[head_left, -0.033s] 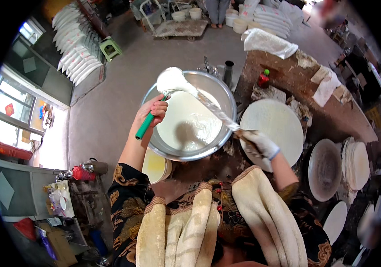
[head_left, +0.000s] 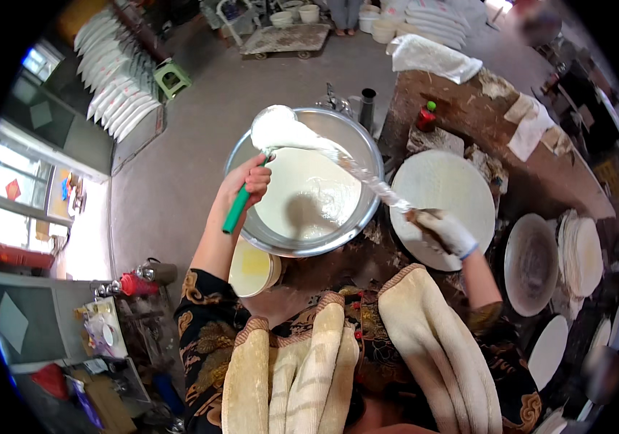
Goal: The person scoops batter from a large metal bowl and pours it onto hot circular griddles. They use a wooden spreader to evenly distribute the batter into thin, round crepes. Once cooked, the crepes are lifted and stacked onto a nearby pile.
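My left hand is closed round a green-handled tool; its working end is hidden against the white-coated ladle. My right hand, in a whitish glove, grips the handle end of a long ladle. Thick white batter coats the ladle's head and much of its shaft. It lies slantwise above a large metal basin, head over the far left rim. White batter fills much of the basin, with a dark shadow on it. Below my right hand is a round, pale griddle plate.
A bucket of yellowish liquid stands near the basin's left front. To the right are a brown counter with cloths and a red bottle, a round metal pan and stacked pale discs. Stacked sacks and a green stool stand far left.
My right hand has shifted slightly right with the ladle's handle. The ladle's head and the green-handled tool stay almost in place, and the whole view has tilted a little.
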`<state>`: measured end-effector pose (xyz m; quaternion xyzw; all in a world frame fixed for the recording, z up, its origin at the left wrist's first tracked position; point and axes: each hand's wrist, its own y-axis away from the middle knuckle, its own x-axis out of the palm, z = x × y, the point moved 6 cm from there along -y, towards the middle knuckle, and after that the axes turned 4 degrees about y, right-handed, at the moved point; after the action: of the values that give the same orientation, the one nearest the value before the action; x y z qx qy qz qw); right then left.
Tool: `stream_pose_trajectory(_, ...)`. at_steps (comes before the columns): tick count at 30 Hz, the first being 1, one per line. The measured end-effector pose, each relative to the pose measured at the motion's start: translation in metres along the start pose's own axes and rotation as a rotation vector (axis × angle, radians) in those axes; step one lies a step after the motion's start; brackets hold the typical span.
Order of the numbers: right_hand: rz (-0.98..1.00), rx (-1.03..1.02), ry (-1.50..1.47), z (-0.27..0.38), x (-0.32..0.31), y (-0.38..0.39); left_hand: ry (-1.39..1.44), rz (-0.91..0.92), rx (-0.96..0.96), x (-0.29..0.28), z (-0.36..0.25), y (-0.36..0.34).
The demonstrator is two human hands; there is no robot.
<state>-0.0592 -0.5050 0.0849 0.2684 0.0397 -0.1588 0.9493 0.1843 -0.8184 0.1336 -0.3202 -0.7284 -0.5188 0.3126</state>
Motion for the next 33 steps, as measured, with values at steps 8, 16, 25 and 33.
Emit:
stream_pose_trajectory(8, -0.684, -0.176, 0.846, 0.01, -0.058, 0.062, -0.305, 0.046, -0.434, 0.049, 0.095, -0.075)
stream_pose_trajectory(16, -1.107, 0.425, 0.72, -0.21, -0.101, 0.337, -0.611, 0.299, -0.431, 0.188, 0.227, -0.129)
stream_pose_trajectory(25, -0.838, -0.03, -1.362, -0.305, -0.047, 0.333, -0.747, 0.479, -0.791, 0.257, 0.544, -0.158)
stream_pose_trajectory(33, -1.027, -0.161, -1.444, -0.405, -0.116, 0.372, -0.751, 0.404, -1.048, 0.254, 0.766, -0.204)
